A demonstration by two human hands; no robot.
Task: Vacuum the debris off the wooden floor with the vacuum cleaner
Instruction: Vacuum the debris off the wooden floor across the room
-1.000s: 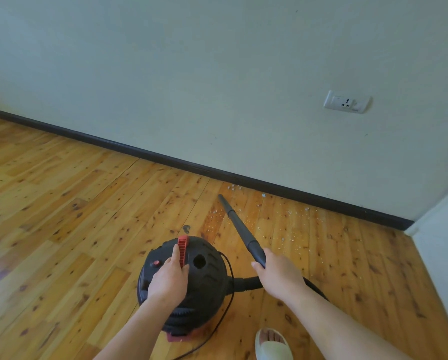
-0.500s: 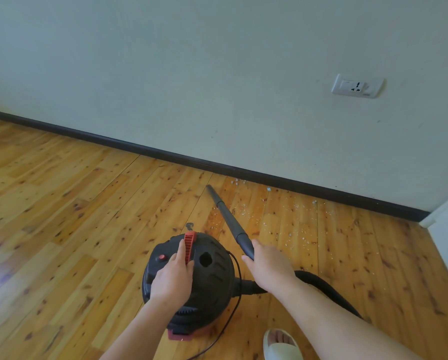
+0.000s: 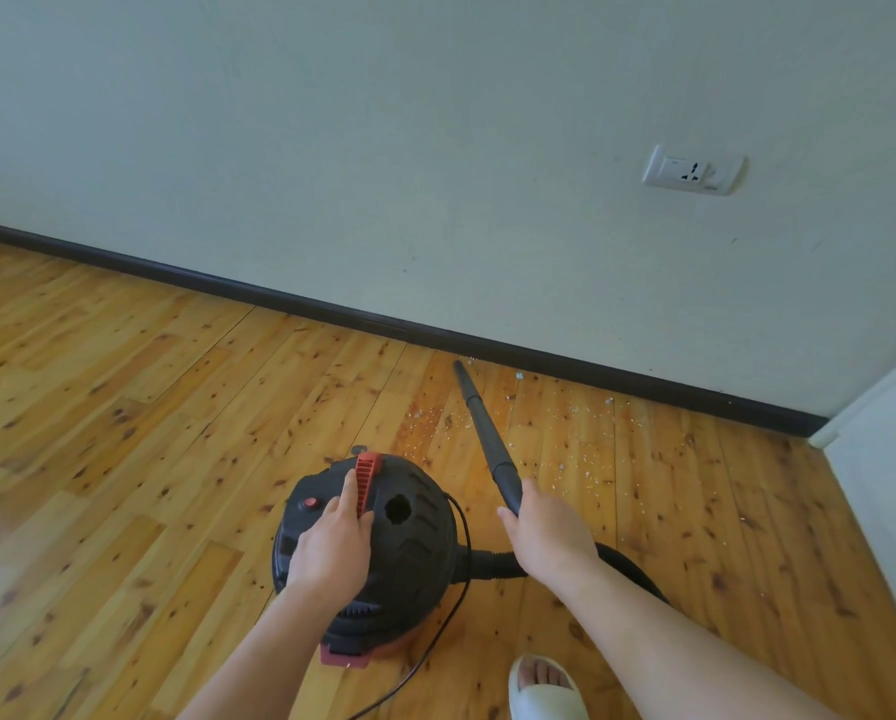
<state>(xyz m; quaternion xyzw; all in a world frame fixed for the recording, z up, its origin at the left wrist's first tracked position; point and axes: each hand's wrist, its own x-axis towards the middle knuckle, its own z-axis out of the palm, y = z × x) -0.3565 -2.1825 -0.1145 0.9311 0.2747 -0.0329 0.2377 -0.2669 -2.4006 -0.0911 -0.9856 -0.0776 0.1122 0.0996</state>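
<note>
1. Vacuum cleaner (image 3: 415,553), a black canister, stood on the wooden floor (image 3: 124,407) near its closest edge, just left of a white slipper (image 3: 539,693).
2. Left hand (image 3: 331,550) lay on its top, fingers nearly straight, forefinger alongside the red handle (image 3: 367,480).
3. Right hand (image 3: 550,537) was curled round the near end of the black wand (image 3: 487,439); the hose (image 3: 628,563) looped behind the wrist.
4. Its tip pointed at the floor's far edge, close to the dark baseboard (image 3: 279,298).
5. Pale debris (image 3: 581,459) lay scattered either side of the wand, up to the baseboard.
6. A white socket (image 3: 692,170) sat on the wall (image 3: 383,148).
</note>
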